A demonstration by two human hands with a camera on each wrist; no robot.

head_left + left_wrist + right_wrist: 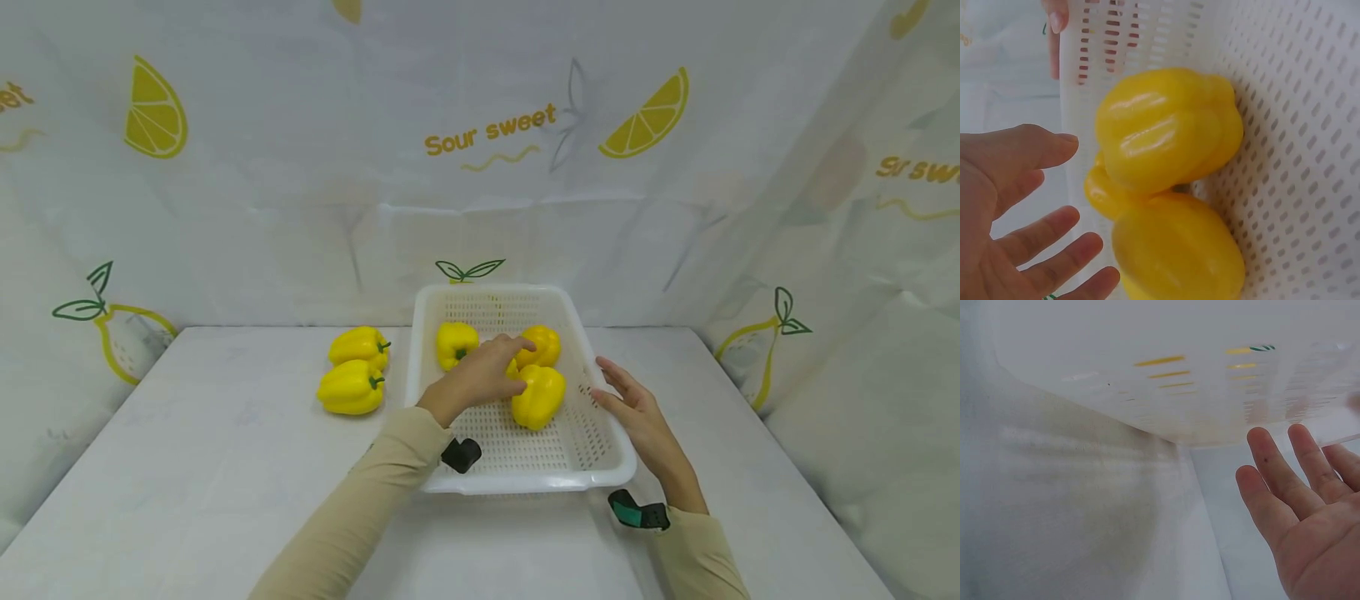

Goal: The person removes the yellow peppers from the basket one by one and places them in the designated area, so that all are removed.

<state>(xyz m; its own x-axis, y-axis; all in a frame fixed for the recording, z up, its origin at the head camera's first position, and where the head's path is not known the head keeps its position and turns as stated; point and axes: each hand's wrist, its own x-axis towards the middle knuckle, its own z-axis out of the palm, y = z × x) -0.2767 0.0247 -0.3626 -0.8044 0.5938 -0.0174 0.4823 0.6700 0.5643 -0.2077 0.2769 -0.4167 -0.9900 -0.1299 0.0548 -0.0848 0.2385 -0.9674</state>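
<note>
Yellow bell peppers lie in a white perforated basket (525, 481). My left hand (480, 373) is over the basket with its fingers spread and nothing between them. Nearest to it are a front bell pepper (538, 398) and a back bell pepper (542, 345); another, partly hidden by the hand, shows between them. In the left wrist view the open fingers stand beside the stacked peppers (1166, 131). At the basket's right side, my right hand (637, 417) has its fingertips right at the rim. The right wrist view shows its fingers (1285, 475) nearly straight by the outer wall.
Farther left inside the basket sits a bell pepper (456, 342) with its green stem showing. Two more bell peppers, one at the back (358, 346) and one in front (351, 387), lie on the white table (225, 467) left of the basket. A lemon-printed curtain (300, 167) hangs behind.
</note>
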